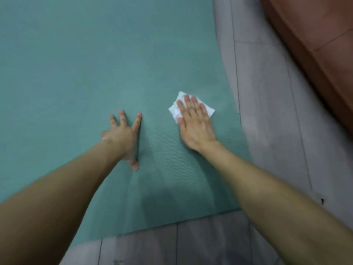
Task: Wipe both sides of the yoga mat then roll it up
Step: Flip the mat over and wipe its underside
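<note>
One teal yoga mat (95, 64) lies flat on the grey floor (267, 121). My left hand (122, 138) rests on it, fingers spread wide. My right hand (194, 125) presses one white wipe (174, 110) flat-fingered near the mat's right edge, with bare mat beyond toward its far end.

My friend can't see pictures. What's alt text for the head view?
A right hand presses a white wipe on a green mat; the left hand rests spread beside it. Grey floor and brown furniture lie to the right.
</note>
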Demonstrator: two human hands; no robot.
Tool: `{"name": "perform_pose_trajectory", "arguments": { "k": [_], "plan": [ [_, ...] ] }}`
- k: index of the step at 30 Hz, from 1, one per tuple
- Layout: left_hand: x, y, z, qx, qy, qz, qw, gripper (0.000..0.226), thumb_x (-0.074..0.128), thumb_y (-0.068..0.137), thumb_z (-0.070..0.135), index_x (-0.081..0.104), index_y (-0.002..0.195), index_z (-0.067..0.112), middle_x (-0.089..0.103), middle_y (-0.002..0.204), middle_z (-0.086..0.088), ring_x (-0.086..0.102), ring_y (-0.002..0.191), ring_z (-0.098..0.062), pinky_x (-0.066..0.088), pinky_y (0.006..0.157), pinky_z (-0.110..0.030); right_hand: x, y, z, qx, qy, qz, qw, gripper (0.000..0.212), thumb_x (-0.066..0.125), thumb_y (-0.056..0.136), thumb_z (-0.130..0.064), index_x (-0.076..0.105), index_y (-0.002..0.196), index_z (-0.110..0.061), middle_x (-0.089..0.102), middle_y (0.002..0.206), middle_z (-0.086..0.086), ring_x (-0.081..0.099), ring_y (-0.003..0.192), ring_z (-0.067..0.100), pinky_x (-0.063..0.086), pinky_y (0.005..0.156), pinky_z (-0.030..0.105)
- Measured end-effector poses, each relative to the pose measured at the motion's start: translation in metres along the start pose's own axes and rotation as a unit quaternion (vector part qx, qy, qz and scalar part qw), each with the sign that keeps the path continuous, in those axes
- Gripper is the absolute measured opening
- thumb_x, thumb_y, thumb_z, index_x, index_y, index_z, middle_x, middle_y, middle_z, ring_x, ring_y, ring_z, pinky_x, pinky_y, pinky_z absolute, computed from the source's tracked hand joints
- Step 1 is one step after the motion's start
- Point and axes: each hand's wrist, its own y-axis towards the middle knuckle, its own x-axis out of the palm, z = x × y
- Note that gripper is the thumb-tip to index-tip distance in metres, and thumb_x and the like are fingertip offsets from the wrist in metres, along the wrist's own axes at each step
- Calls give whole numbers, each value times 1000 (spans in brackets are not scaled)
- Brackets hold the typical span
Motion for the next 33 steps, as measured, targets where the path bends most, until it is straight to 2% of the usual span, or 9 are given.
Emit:
{"name": "perform_pose_trajectory", "arguments": {
  "k": [5, 10, 12, 18, 20, 25, 27, 31, 33],
  "plan": [
    [-3, -2, 8, -34, -71, 8, 997, 183, 72, 16, 100, -29, 157, 43, -21, 172, -14, -10, 159, -47, 37, 114, -70, 2, -24, -3, -155, -26, -58, 986, 62, 20, 112, -40, 6, 169, -22, -2, 177, -1, -6, 163, 16, -4, 132, 37],
    [4, -7, 36, -64, -122, 50, 989, 179, 85, 24, 90, -14, 164, 38, -12, 174, -9, -3, 160, -42, 39, 114, -69, -35, 45, 106, 51, -6, -23, 998, 64, 16, 110, -40, 2, 169, -21, -6, 177, 3, -8, 163, 18, -4, 132, 39],
    [5, -10, 49, -66, -128, 42, 989, 178, 86, 25, 88, -19, 161, 43, -17, 174, -8, -5, 160, -45, 38, 113, -71, -33, 47, 105, 65, 5, -15, 998, 63, 15, 111, -38, 3, 169, -19, -7, 177, 6, -9, 163, 21, -5, 132, 41],
    [-4, -2, 59, -80, -126, 32, 988, 183, 91, 18, 82, -25, 156, 52, -18, 173, -12, -3, 156, -55, 40, 111, -72, -1, -43, 26, -246, -33, -54, 967, 60, 24, 113, -38, 13, 169, -20, 5, 177, 5, -3, 163, 21, 2, 133, 44],
    [-5, -2, 62, -88, -123, 33, 988, 184, 94, 18, 79, -25, 156, 53, -17, 173, -13, -1, 156, -56, 40, 112, -71, -7, -26, 40, -285, -33, -73, 955, 59, 21, 113, -40, 11, 169, -24, 4, 177, 1, -3, 163, 17, 0, 133, 40],
    [-7, -4, 63, -91, -114, 49, 988, 181, 95, 21, 76, -22, 156, 55, -14, 174, -12, 2, 156, -54, 40, 113, -69, -39, 99, 109, -27, -20, -12, 999, 60, 18, 112, -38, 10, 169, -22, 1, 177, 6, 0, 163, 24, -2, 132, 41],
    [-6, -4, 63, -91, -107, 54, 989, 180, 94, 21, 77, -23, 156, 55, -13, 174, -11, 3, 157, -53, 41, 113, -68, -34, 103, 98, -14, -19, 12, 1000, 61, 17, 111, -37, 11, 169, -20, 2, 177, 9, 0, 163, 26, 0, 132, 45],
    [-8, -3, 63, -91, -98, 56, 989, 181, 93, 20, 79, -21, 158, 52, -11, 175, -12, 4, 157, -53, 43, 112, -67, -1, 15, 20, -282, -43, -41, 958, 62, 18, 109, -36, 16, 169, -20, 11, 176, 9, 5, 163, 27, 4, 132, 48],
    [-8, -4, 64, -93, -94, 53, 990, 182, 92, 18, 81, -20, 159, 50, -10, 175, -12, 5, 157, -53, 44, 112, -66, 0, 2, 14, -343, -27, -70, 936, 59, 25, 111, -38, 18, 168, -26, 12, 176, 2, 6, 163, 20, 4, 132, 42]
  ]
}}
